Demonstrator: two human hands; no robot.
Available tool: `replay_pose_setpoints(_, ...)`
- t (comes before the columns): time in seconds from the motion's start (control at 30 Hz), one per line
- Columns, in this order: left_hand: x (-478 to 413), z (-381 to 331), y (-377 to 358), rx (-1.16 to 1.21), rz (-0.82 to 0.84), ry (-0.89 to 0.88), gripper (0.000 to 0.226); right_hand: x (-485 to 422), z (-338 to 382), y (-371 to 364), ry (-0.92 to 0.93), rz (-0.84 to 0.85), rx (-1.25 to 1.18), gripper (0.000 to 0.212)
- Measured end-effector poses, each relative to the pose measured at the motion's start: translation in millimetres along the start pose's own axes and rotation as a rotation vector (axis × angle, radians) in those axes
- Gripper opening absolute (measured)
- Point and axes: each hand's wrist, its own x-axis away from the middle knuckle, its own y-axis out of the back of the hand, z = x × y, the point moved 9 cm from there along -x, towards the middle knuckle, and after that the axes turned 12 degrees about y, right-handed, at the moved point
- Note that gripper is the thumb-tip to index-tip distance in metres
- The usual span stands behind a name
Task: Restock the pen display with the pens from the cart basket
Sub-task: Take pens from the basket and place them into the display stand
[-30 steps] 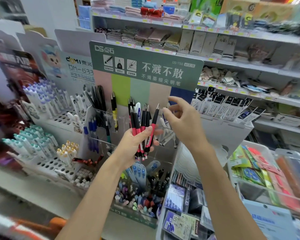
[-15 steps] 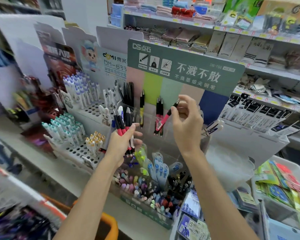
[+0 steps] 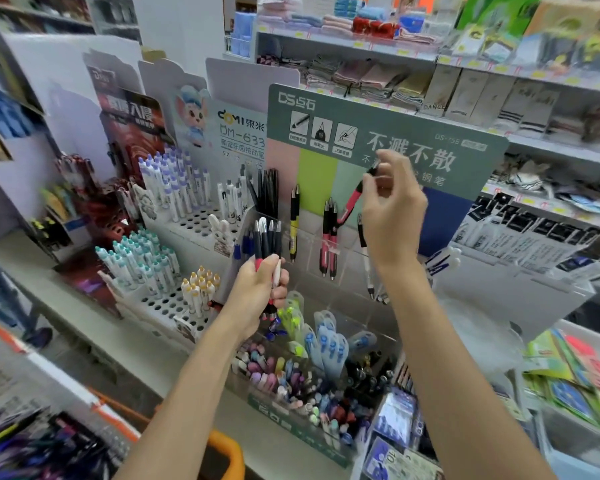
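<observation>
Up since prev frame, R hand (image 3: 392, 216) pinches pink pen (image 3: 352, 199) tilted before display (image 3: 340, 105) on shop shelf (image 3: 73, 303), L hand (image 3: 260, 289) grips pen bunch (image 3: 267, 237) alongside, apart, basket (image 3: 227, 452) below.

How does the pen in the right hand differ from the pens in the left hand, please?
The right hand pinches one pen by its upper end; the left hand grips a bunch of pens around their middles. The single pen slants and is held higher, before the display's colour panels; the bunch stands nearly upright, lower down. Both show red and black barrels.
</observation>
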Motion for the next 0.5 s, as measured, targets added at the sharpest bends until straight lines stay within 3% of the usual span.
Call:
replay_pose_setpoints(0.13,2,0,-8,0.031,0.027,-0.006,0.016,14,-21,-56,-0.085,0.414,0.078,0.031)
replay_pose_setpoints(0.3,3,1,-9,0.034,0.012,-0.001,0.026,31,-31,-75,-0.141,0.567,0.099,0.027)
replay_pose_setpoints(0.37,3,-1,-12,0.035,0.018,-0.005,0.026,30,-27,-72,-0.118,0.540,0.102,0.031)
replay_pose_setpoints(0.5,3,-11,-18,0.044,0.034,-0.025,0.025,15,-14,-36,-0.114,0.281,0.003,0.034)
